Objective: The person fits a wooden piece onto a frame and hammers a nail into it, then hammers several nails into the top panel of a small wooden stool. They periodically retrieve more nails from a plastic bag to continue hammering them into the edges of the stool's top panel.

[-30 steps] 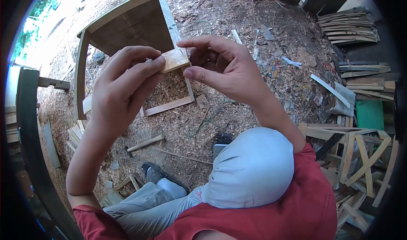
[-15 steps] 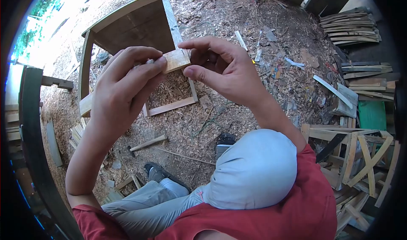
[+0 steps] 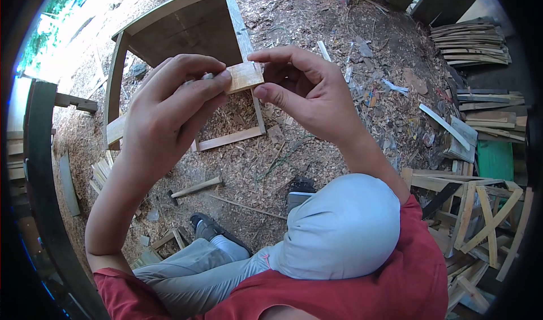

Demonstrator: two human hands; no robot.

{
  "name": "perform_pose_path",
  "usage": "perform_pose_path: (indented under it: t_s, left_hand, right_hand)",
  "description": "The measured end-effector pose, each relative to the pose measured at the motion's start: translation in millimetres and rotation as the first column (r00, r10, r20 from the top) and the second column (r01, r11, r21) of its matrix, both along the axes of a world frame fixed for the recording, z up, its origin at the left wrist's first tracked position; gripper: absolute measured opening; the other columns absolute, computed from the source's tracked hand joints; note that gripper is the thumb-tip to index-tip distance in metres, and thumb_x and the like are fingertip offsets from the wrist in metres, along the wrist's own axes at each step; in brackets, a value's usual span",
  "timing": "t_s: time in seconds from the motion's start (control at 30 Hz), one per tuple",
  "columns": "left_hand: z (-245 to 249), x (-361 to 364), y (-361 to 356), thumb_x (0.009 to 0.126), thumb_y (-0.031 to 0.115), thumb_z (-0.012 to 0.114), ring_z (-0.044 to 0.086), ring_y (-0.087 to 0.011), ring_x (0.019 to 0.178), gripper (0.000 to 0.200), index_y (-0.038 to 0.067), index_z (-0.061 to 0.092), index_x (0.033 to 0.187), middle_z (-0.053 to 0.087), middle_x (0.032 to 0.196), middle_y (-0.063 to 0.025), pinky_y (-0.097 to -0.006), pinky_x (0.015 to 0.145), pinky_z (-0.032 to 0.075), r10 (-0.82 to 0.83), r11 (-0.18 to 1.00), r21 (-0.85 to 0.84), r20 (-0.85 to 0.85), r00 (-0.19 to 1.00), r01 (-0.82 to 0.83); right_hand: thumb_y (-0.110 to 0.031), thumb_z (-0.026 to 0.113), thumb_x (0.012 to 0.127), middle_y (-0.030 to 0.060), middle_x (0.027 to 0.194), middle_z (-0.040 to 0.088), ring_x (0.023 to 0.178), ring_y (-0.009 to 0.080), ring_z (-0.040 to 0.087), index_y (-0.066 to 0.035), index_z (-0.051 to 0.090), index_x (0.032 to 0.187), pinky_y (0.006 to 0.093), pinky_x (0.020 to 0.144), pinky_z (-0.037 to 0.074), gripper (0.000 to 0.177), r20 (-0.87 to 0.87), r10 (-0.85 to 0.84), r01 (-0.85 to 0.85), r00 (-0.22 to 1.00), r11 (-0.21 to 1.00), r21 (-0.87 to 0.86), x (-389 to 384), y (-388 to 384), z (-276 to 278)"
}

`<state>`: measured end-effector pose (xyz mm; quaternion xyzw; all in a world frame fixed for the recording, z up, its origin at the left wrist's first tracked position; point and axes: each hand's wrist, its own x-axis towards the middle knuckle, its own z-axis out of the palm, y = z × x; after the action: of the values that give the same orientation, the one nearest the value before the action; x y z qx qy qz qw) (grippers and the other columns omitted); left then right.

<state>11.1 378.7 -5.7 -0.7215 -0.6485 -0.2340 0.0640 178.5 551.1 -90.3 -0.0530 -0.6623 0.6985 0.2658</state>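
A pale wooden slat (image 3: 244, 76) lies across the near side of a wooden frame (image 3: 237, 23) with a dark panel. My left hand (image 3: 164, 102) is closed around the slat, with small greyish tips, perhaps nails, showing between its fingers. At the slat's right end, my right hand (image 3: 314, 91) has index finger and thumb on either side, pinching it where it meets the frame's upright. A tiny thin thing may stand by the index fingertip, too small to name. Below them, a hammer (image 3: 198, 189) with a wooden handle rests on the ground.
Wood shavings and scraps cover the ground. Stacked slats (image 3: 469, 43) and a crossed wooden frame (image 3: 489, 218) stand at the right, near a green object (image 3: 495, 159). A dark post (image 3: 42, 178) rises at the left. My shoe (image 3: 212, 229) is near the hammer.
Both hands, the slat and the frame appear slightly farther right in view, and the ground has shifted a little too. Both hands keep about the same hold.
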Motion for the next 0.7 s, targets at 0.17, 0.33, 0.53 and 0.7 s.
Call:
perform_pose_path:
  t_s: [0.17, 0.33, 0.53, 0.7]
  left_hand:
    - [0, 0, -1, 0.089, 0.000, 0.078, 0.072, -0.0282, 0.102, 0.028, 0.001, 0.075, 0.117, 0.070, 0.115, -0.0141, -0.0371, 0.079, 0.059, 0.003, 1.000, -0.014, 0.010, 1.000, -0.003]
    - [-2, -3, -1, 0.089, 0.000, 0.077, 0.072, -0.0270, 0.100, 0.029, 0.002, 0.075, 0.118, 0.070, 0.116, -0.0137, -0.0371, 0.079, 0.059, -0.003, 1.000, -0.006, 0.025, 1.000, 0.004]
    - [-1, -4, -2, 0.090, 0.000, 0.077, 0.072, -0.0252, 0.097, 0.029, 0.002, 0.075, 0.118, 0.070, 0.116, -0.0136, -0.0359, 0.077, 0.059, -0.010, 1.000, -0.007, 0.018, 1.000, 0.010]
    - [0, -4, -2, 0.090, 0.000, 0.077, 0.072, -0.0253, 0.096, 0.027, 0.002, 0.075, 0.117, 0.070, 0.116, -0.0140, -0.0352, 0.076, 0.059, -0.020, 1.000, -0.002, 0.011, 1.000, 0.020]
  right_hand:
    - [-0.011, 0.073, 0.101, 0.0077, 0.112, 0.073, 0.100, 0.0119, 0.071, -0.001, 0.067, 0.135, 0.0277, 0.088, 0.061, 0.036, -0.004, 0.044, -0.044, 0.999, 0.999, -0.025, 0, 2, -3]
    - [-0.021, 0.062, 0.109, 0.0098, 0.112, 0.072, 0.098, 0.0161, 0.073, -0.002, 0.062, 0.140, 0.0306, 0.087, 0.063, 0.036, 0.029, 0.142, -0.130, 0.989, 0.958, -0.255, -2, 5, 6]
    - [-0.025, 0.074, 0.101, 0.0162, 0.113, 0.068, 0.092, 0.0184, 0.073, 0.008, 0.049, 0.143, 0.0325, 0.078, 0.066, 0.059, 0.139, 0.201, -0.119, 0.970, 0.886, -0.448, -3, 10, 17]
    - [-0.025, 0.076, 0.099, 0.0143, 0.109, 0.068, 0.094, 0.0195, 0.072, 0.009, 0.053, 0.137, 0.0335, 0.081, 0.066, 0.056, 0.206, 0.247, -0.122, 0.947, 0.869, -0.480, -5, 12, 21]
